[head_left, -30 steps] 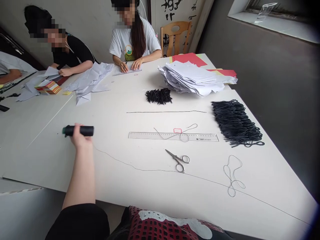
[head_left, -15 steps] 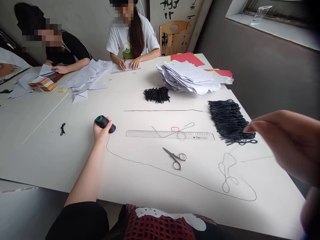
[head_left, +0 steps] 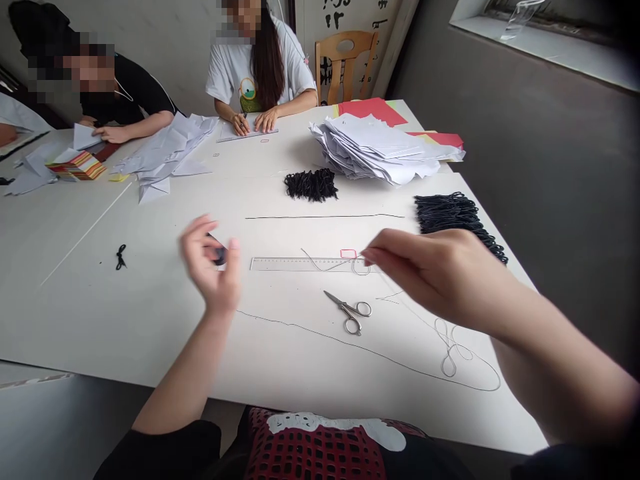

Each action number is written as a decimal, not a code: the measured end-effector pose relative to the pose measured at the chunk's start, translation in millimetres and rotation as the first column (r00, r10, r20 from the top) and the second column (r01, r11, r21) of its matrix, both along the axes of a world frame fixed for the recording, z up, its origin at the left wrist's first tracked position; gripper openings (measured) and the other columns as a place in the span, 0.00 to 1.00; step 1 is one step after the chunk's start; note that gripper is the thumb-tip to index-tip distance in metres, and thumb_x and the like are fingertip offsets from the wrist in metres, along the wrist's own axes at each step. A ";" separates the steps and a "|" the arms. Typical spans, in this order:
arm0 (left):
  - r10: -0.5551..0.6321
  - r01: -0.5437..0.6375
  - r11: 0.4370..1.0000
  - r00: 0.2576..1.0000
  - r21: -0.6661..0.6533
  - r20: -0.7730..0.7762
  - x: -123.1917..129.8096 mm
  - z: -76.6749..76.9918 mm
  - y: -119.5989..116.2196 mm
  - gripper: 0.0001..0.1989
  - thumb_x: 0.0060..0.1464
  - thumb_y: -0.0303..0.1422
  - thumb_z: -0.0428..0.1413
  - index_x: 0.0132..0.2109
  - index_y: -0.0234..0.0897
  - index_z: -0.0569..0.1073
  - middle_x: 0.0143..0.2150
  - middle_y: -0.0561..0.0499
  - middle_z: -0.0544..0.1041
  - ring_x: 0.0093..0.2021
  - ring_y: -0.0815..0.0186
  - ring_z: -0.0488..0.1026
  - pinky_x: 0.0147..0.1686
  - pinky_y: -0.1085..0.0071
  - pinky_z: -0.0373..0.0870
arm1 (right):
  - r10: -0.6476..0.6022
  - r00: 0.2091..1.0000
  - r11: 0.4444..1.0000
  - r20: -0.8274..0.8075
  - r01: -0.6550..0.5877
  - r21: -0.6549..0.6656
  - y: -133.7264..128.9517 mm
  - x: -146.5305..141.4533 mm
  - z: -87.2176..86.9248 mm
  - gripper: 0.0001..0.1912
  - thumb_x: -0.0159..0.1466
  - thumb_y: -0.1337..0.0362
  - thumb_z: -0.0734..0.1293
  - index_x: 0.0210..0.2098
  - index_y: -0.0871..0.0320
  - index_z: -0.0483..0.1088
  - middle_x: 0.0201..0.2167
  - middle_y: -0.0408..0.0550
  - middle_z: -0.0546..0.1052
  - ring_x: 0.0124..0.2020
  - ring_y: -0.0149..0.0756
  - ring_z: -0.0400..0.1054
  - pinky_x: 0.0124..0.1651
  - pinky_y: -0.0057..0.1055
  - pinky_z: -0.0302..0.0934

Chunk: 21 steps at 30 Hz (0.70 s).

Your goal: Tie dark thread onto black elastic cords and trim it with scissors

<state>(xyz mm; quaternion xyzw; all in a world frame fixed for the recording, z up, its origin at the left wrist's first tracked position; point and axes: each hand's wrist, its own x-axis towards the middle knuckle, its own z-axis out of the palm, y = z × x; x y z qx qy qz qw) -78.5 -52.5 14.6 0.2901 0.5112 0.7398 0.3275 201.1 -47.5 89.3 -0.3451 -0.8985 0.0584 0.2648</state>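
My left hand point(head_left: 210, 267) is raised with fingers and thumb spread, holding nothing. Partly hidden behind it is a black thread spool point(head_left: 219, 256). Over the right end of the clear ruler point(head_left: 280, 264), my right hand point(head_left: 430, 277) pinches a thin thread that hangs faintly below it. A dark thread point(head_left: 325, 335) runs across the table and loops into a loose tangle point(head_left: 453, 353) under my right forearm. Silver scissors point(head_left: 349, 311) lie between my hands. A looped grey cord point(head_left: 325, 269) rests across the ruler.
Beyond the ruler lie a straight dark cord point(head_left: 320, 217) and a bundle of black loops point(head_left: 311, 185). A larger bundle point(head_left: 450, 213) is partly behind my right hand. Stacked papers point(head_left: 373, 147) stand farther back. Two co-workers point(head_left: 260, 73) point(head_left: 135, 93) sit across the table.
My left hand has let go of the spool and opened in front of it. My right hand has swung in from the right edge toward the middle, still pinched.
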 end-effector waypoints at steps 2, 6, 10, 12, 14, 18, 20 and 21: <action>-0.493 0.497 0.868 0.862 -0.009 0.115 44.7 20.7 -11.3 0.19 0.46 0.27 0.66 0.47 0.42 0.75 0.54 0.47 0.73 0.33 0.69 0.73 0.28 0.76 0.69 | 0.023 1.000 0.997 0.004 -0.023 -0.069 3.3 -12.8 -2.3 0.16 0.71 0.59 0.58 0.29 0.56 0.67 0.14 0.38 0.60 0.15 0.26 0.49 0.21 0.28 0.43; -0.908 0.990 0.143 0.129 0.005 0.398 80.4 43.1 -24.6 0.16 0.52 0.40 0.63 0.44 0.34 0.77 0.31 0.44 0.77 0.24 0.67 0.70 0.20 0.73 0.64 | -0.048 0.999 0.992 0.004 0.048 -0.113 13.1 -13.5 2.4 0.15 0.69 0.60 0.60 0.27 0.57 0.68 0.14 0.38 0.59 0.16 0.25 0.47 0.23 0.28 0.43; -0.844 0.921 0.386 0.372 -0.043 0.386 40.0 53.0 -29.2 0.05 0.55 0.30 0.61 0.31 0.34 0.75 0.15 0.54 0.63 0.15 0.72 0.60 0.14 0.76 0.55 | -0.210 0.971 0.959 -0.116 0.182 -0.216 18.9 27.6 15.7 0.18 0.71 0.58 0.59 0.29 0.59 0.70 0.15 0.37 0.57 0.17 0.23 0.46 0.24 0.28 0.45; -0.677 0.750 0.657 0.632 -0.078 0.379 10.8 57.7 -27.2 0.11 0.59 0.26 0.54 0.28 0.37 0.72 0.13 0.55 0.58 0.13 0.71 0.58 0.13 0.76 0.58 | -0.312 0.930 0.916 -0.192 0.241 -0.320 19.4 52.2 17.5 0.21 0.70 0.51 0.59 0.30 0.59 0.71 0.15 0.36 0.54 0.17 0.22 0.45 0.22 0.29 0.42; -0.475 0.533 0.842 0.807 -0.087 0.351 -14.3 61.3 -22.6 0.13 0.62 0.25 0.48 0.30 0.39 0.72 0.13 0.56 0.55 0.12 0.70 0.57 0.11 0.76 0.59 | -0.378 0.883 0.881 -0.278 0.251 -0.401 19.6 72.8 13.2 0.22 0.68 0.47 0.61 0.30 0.59 0.71 0.17 0.37 0.53 0.18 0.22 0.45 0.22 0.29 0.39; -0.272 0.293 0.955 0.932 -0.055 0.240 -50.6 58.1 -12.1 0.10 0.62 0.26 0.50 0.34 0.39 0.73 0.14 0.57 0.54 0.13 0.71 0.57 0.10 0.77 0.61 | -0.422 0.833 0.837 -0.358 0.206 -0.508 19.6 97.1 -6.9 0.21 0.67 0.48 0.63 0.29 0.58 0.70 0.17 0.39 0.53 0.20 0.23 0.47 0.22 0.31 0.39; -0.184 0.194 0.978 0.974 -0.071 0.130 -66.5 50.7 -8.7 0.10 0.61 0.25 0.52 0.33 0.39 0.73 0.14 0.57 0.57 0.13 0.74 0.58 0.10 0.80 0.60 | -0.446 0.818 0.816 -0.364 0.204 -0.541 19.4 103.3 -16.5 0.20 0.67 0.49 0.63 0.28 0.59 0.70 0.17 0.39 0.53 0.20 0.24 0.47 0.22 0.31 0.40; -0.146 0.152 0.985 0.986 -0.086 0.074 -74.0 46.6 -7.5 0.10 0.61 0.24 0.53 0.32 0.39 0.73 0.15 0.57 0.59 0.12 0.74 0.58 0.10 0.81 0.59 | -0.473 0.803 0.802 -0.361 0.222 -0.555 19.3 105.4 -20.2 0.20 0.67 0.50 0.64 0.28 0.59 0.70 0.17 0.39 0.53 0.20 0.24 0.47 0.22 0.32 0.40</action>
